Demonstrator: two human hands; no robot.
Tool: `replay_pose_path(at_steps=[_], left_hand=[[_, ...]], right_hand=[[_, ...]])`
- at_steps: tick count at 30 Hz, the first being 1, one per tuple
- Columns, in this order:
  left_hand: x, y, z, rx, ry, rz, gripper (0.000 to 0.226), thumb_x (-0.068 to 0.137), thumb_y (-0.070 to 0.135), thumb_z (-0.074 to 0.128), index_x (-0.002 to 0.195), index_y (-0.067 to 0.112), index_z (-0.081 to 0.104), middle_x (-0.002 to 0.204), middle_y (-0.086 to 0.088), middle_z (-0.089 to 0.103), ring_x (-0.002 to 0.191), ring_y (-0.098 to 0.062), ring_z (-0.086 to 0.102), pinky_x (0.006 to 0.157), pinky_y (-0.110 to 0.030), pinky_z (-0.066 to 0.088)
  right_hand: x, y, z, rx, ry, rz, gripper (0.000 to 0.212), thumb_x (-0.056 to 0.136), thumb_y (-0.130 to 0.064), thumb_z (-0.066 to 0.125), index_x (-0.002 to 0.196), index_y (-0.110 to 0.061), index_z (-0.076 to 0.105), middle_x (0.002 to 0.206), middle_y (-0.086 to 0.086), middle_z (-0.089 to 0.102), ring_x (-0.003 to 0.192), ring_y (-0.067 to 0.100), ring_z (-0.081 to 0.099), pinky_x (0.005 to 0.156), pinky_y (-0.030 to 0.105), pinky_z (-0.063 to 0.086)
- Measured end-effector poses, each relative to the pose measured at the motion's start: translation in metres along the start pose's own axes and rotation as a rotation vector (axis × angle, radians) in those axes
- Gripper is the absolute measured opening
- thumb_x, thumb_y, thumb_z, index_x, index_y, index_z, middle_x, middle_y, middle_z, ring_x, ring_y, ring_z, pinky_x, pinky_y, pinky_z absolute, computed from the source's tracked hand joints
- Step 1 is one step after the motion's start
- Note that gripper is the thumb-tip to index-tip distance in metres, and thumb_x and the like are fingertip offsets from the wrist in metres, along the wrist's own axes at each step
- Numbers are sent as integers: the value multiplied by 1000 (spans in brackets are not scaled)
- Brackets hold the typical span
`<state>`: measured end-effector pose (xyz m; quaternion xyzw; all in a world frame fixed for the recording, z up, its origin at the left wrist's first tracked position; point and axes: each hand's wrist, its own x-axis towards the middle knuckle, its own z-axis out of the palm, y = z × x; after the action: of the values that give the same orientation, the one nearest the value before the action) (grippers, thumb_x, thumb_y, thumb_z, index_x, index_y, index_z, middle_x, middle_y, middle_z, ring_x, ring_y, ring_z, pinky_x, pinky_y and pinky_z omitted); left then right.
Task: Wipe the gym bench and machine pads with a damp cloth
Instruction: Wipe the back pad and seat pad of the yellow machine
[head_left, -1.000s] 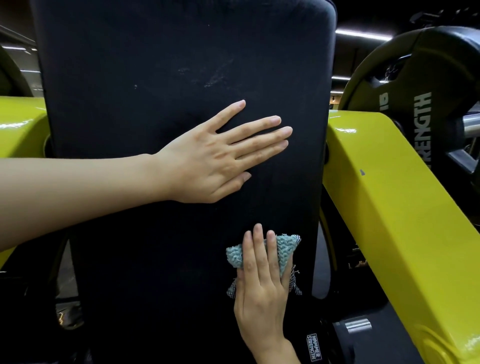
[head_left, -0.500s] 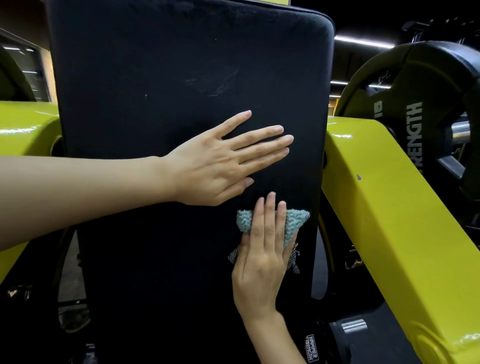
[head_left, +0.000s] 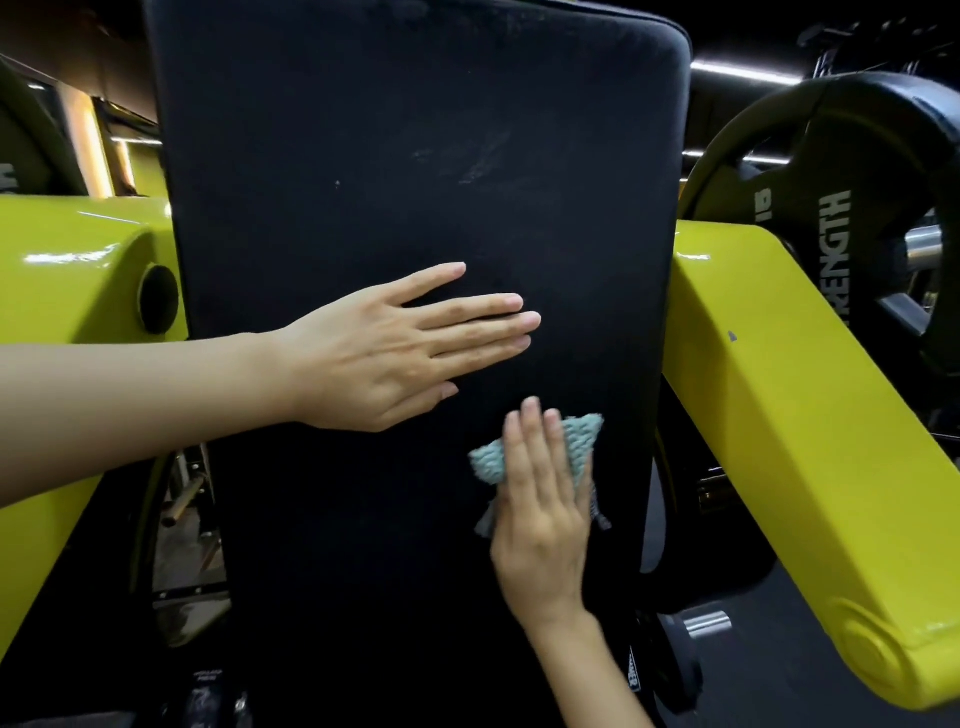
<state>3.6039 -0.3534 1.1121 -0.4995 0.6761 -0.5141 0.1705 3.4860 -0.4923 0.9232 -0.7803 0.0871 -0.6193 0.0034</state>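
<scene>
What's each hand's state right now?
Left hand: open, flat on the black pad.
Right hand: open, straight fingers pressing the teal cloth onto the pad.

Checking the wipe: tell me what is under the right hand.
Under the right hand lies a teal cloth, pressed flat against the black pad. Its corners stick out on both sides; the cloth's middle and the pad beneath are covered.

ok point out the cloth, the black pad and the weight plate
cloth (head_left: 583, 436): head view, teal corner showing right of the fingers
black pad (head_left: 415, 130): head view, bare upper face
weight plate (head_left: 836, 156): head view, black face just above the lettering
</scene>
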Motion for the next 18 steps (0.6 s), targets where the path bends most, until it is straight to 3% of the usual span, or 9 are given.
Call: replay_pose_path(at_steps=[3, 10, 15, 18], left_hand=[[-1, 2, -1, 11, -14, -7, 60, 103, 33, 24, 158, 12, 15, 166, -2, 10, 153, -18, 8, 123, -48, 9], [0, 3, 3, 36, -8, -13, 61, 102, 34, 24, 158, 13, 14, 167, -2, 8, 154, -18, 7, 123, -49, 9], [1, 4, 4, 38, 0, -20, 61, 102, 33, 24, 158, 12, 15, 166, -2, 10, 153, -17, 9, 123, -49, 9], [1, 5, 4, 38, 2, -29, 60, 103, 32, 24, 159, 12, 13, 167, -1, 9, 153, -17, 9, 123, -49, 9]], right_hand=[[12, 25, -10, 12, 54, 76, 48, 105, -15, 33, 152, -8, 25, 161, 4, 24, 150, 23, 20, 115, 58, 29], [17, -27, 11, 66, 211, 418, 48, 106, -22, 24, 152, -6, 26, 161, 7, 25, 151, 23, 16, 117, 59, 19], [-10, -66, 26, 55, 43, 189, 47, 107, -25, 21, 152, -13, 28, 163, 0, 20, 150, 21, 19, 121, 52, 13], [-28, -69, 28, -5, -79, -63, 58, 100, -20, 39, 155, -20, 20, 165, -6, 11, 150, 16, 19, 122, 46, 9]])
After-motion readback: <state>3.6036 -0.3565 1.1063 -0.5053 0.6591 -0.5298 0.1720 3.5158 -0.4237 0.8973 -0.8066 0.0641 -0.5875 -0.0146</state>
